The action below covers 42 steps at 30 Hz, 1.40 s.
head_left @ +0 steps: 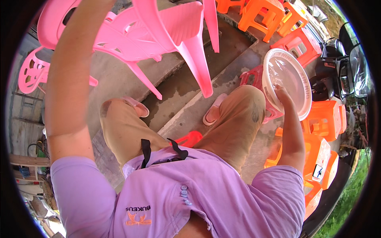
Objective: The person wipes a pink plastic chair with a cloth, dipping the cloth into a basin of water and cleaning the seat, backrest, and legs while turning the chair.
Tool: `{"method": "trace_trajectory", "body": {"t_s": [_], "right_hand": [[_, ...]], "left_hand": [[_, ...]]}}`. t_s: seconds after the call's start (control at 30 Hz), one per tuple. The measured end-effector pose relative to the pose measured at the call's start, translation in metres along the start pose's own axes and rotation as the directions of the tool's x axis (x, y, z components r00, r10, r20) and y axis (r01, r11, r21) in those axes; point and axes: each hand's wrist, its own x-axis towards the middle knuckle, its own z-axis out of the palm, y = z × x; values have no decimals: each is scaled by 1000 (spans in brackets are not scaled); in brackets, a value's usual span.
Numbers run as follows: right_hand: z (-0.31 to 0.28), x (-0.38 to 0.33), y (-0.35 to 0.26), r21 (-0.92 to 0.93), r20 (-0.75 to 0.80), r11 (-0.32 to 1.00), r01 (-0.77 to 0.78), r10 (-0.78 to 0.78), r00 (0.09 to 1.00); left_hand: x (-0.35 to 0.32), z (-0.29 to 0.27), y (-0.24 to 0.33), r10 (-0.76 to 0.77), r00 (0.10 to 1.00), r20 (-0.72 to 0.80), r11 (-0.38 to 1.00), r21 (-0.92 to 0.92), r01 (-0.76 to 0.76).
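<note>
A damp-patched concrete floor (113, 75) lies underfoot; to the right, the right hand (282, 95), the nearer one, touches the near-left rim of a round white basin (306, 89), which shows no clear long axis; whether those fingers clamp it, I cannot tell; the left forearm (69, 79) crosses a pink chair (182, 23), its fingers unseen; orange stools (260, 15) stand far right.

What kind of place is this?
Maybe a yard or open-sided shed, though I can't be sure. There's a bare concrete floor, orange stools standing around, and greenery at the right edge.
</note>
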Motion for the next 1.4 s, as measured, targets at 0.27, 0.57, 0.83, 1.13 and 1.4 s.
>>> {"method": "trace_trajectory", "body": {"t_s": [0.27,0.57,0.83,1.13,1.4], "right_hand": [[0,11,36,-218,133,858,465,-445,885],[5,5,19,-169,-47,949,264,-276,960],[3,31,54,-336,63,861,383,-385,921],[8,35,45,-402,160,798,448,-421,893],[4,12,27,-161,130,903,399,-381,915]], "left_hand": [[17,-49,80,-32,993,116,984,-169,52],[33,-63,143,-16,975,222,906,-409,108],[45,-74,173,52,970,236,909,-413,52],[49,-74,171,110,940,324,896,-441,48],[72,-57,129,456,743,491,855,-474,-211]]}}
